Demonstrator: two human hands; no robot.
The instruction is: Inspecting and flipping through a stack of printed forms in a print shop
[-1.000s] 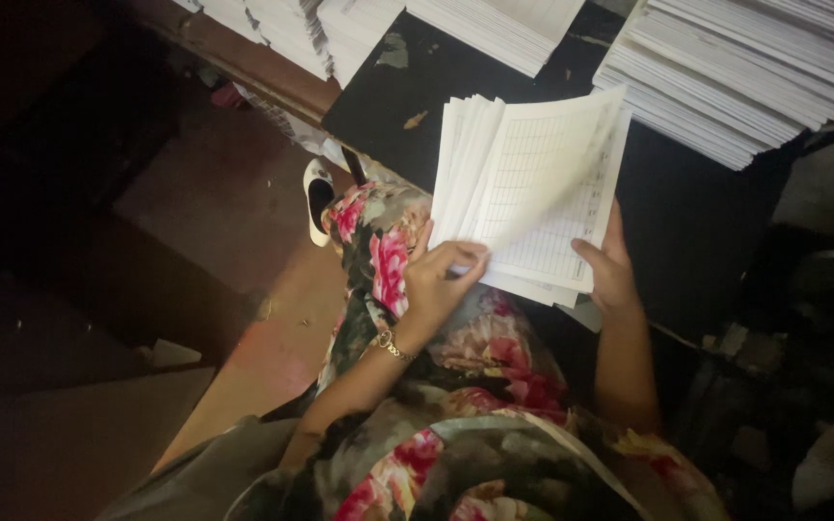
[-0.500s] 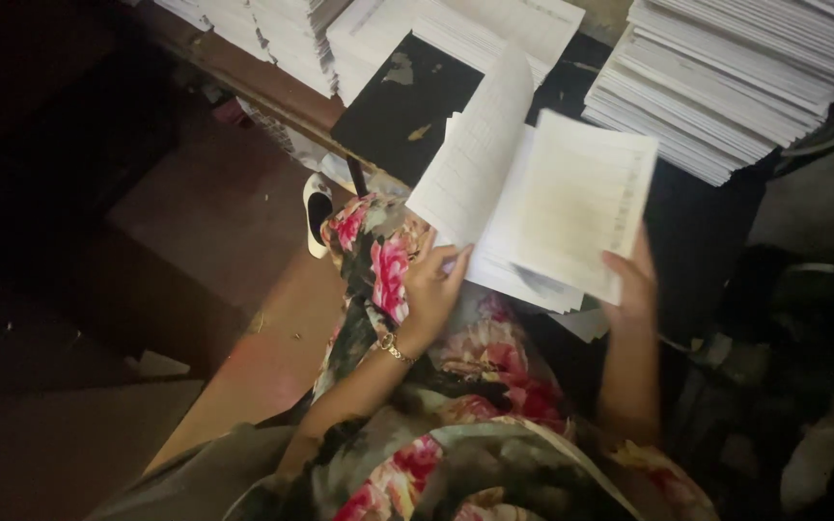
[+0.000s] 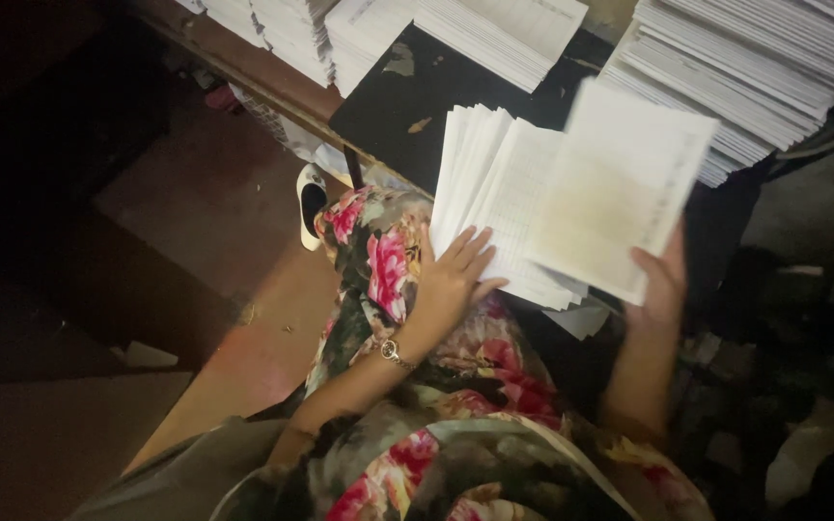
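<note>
The left hand (image 3: 451, 280) lies with its fingers (image 3: 473, 246) spread flat on the lower corner of a fanned bundle of sheets (image 3: 494, 193), which rests across the lap and the edge of the dark worktop (image 3: 407, 106). The right hand (image 3: 663, 285) pinches one blurred lined sheet (image 3: 620, 203) by its bottom edge, lifted off the bundle. This looks like paging or counting; the following sheet would need a thumb slid under its corner. Tall paper stacks (image 3: 774, 68) stand behind.
</note>
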